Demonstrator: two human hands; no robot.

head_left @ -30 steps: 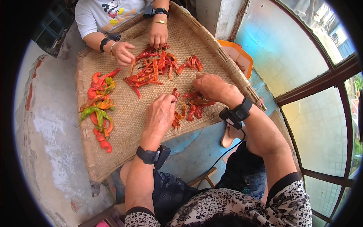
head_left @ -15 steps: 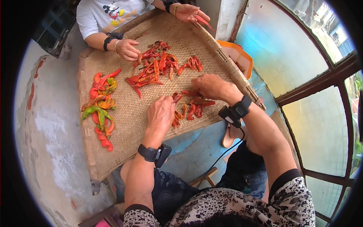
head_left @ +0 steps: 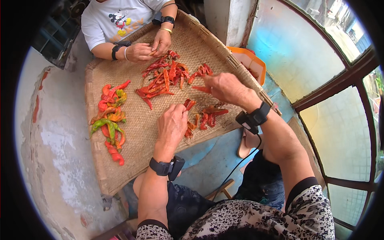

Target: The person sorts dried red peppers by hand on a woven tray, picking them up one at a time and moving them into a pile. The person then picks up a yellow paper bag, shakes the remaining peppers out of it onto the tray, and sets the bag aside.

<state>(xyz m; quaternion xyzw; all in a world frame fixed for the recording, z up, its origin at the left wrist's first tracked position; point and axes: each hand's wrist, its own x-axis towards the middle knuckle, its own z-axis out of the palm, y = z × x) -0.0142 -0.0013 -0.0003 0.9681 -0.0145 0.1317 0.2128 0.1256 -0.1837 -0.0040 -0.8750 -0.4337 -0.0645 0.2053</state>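
Observation:
Over the near part of a woven tray (head_left: 136,132), my left hand (head_left: 172,125) is closed, and a short piece of dried red chili (head_left: 190,104) pokes out at its fingertips. My right hand (head_left: 229,90) pinches another dried red chili (head_left: 201,89), which points left from the fingers. Between and below my hands lies a small group of dried chilies (head_left: 211,116). A larger heap of dried red chilies (head_left: 165,78) covers the middle of the tray, with a few more chilies (head_left: 201,73) to its right.
Fresh red, orange and green peppers (head_left: 110,116) lie along the tray's left side. Across from me, a co-worker's hands (head_left: 150,49) meet over the far edge. An orange-rimmed container (head_left: 252,64) stands beyond the right rim, near the framed windows (head_left: 340,132).
My right hand has risen slightly away from the small group with a chili in its fingers. The co-worker's hand at the far right rim has come back to meet the other.

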